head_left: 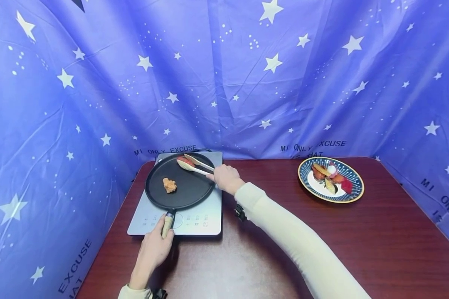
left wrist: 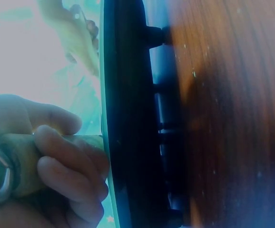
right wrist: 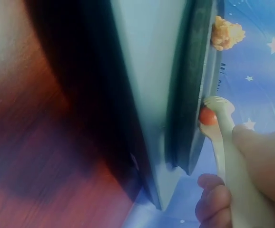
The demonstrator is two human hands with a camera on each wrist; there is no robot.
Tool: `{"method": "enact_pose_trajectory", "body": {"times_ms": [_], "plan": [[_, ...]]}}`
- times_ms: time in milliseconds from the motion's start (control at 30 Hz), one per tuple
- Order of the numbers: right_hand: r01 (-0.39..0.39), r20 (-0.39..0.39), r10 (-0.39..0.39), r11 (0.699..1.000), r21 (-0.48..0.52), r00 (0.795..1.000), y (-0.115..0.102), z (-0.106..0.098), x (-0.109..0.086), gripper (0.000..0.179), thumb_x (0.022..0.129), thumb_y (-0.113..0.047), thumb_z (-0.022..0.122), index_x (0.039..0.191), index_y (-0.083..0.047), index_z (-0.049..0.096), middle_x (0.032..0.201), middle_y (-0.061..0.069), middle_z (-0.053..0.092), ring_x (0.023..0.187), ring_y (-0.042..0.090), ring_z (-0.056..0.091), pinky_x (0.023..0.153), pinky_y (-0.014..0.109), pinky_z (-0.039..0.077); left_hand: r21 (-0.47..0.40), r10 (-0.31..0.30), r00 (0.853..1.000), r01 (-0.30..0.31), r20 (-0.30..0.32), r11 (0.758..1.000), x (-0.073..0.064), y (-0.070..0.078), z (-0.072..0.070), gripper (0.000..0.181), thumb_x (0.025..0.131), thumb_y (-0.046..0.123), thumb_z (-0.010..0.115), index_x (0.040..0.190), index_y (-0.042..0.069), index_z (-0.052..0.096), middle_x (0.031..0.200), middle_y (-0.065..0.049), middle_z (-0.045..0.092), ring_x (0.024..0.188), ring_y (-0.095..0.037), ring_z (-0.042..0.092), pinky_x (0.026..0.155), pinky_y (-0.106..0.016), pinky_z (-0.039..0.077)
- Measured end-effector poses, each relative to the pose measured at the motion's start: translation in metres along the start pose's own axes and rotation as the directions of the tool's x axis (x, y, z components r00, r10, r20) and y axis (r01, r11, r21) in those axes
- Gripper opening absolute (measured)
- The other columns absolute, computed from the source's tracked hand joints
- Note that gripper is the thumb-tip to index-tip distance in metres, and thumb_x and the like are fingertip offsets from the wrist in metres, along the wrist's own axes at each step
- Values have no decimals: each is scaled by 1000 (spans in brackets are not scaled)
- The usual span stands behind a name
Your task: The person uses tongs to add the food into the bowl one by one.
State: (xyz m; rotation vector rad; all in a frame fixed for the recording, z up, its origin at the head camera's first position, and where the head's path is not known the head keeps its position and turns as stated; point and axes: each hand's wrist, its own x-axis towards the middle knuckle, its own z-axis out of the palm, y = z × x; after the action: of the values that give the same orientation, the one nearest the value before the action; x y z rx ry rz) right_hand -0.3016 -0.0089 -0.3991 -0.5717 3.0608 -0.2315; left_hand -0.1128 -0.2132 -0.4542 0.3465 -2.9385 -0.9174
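A black flat frying pan sits on a silver induction cooktop. My left hand grips its wood-look handle, fingers curled round it in the left wrist view. My right hand holds pale tongs over the pan's far right part. Between the tongs' tips is a rounded, reddish piece of food; its exact kind cannot be told. A golden, crumbly fried chicken-like piece lies in the left half of the pan, apart from the tongs.
To the right, a blue-patterned plate with a gold rim bears several food pieces, some red and some yellowish. The red-brown wooden table carries everything. Blue star-printed curtains close off the back and sides.
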Motion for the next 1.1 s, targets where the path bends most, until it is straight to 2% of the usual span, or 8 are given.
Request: {"method": "enact_pose_trajectory", "body": {"times_ms": [200,467,567,800,1100], "plan": [[34,-30,-32,997,70,999,3,-8,-4,51,95,-51,46,65,-12,57,73,10,60,64,25,60,60,41,49,7,-4,1000,4,0,1000,2,-2,1,58,91,27,50,145,7,37,97,-26,62,68,-28,53,65,-48,44],[13,-62,-8,997,79,998,9,-23,-19,52,93,-55,46,77,-8,59,73,11,59,64,28,60,57,41,47,6,-12,1000,12,11,1000,0,-1,0,59,91,27,49,145,6,36,103,-29,61,71,-29,54,65,-49,43],[-2,-93,10,997,83,996,19,-29,-29,51,93,-56,46,80,-8,57,69,9,56,63,29,59,55,41,45,5,-7,1000,7,16,1000,0,0,0,59,91,27,50,145,6,36,100,-28,61,71,-29,55,64,-49,44],[-13,-155,25,996,83,988,49,-39,-50,54,92,-59,44,77,-9,55,63,8,52,59,30,57,52,44,44,13,2,1000,-2,12,1000,1,1,-2,59,91,27,50,144,5,37,101,-29,61,71,-29,55,66,-50,44],[-32,-187,48,996,89,981,94,-45,-78,51,91,-57,47,72,-10,52,60,8,51,52,31,54,46,45,41,2,-8,1000,8,6,1000,0,1,0,58,91,26,50,144,7,38,92,-22,62,66,-27,53,62,-46,43]]}}
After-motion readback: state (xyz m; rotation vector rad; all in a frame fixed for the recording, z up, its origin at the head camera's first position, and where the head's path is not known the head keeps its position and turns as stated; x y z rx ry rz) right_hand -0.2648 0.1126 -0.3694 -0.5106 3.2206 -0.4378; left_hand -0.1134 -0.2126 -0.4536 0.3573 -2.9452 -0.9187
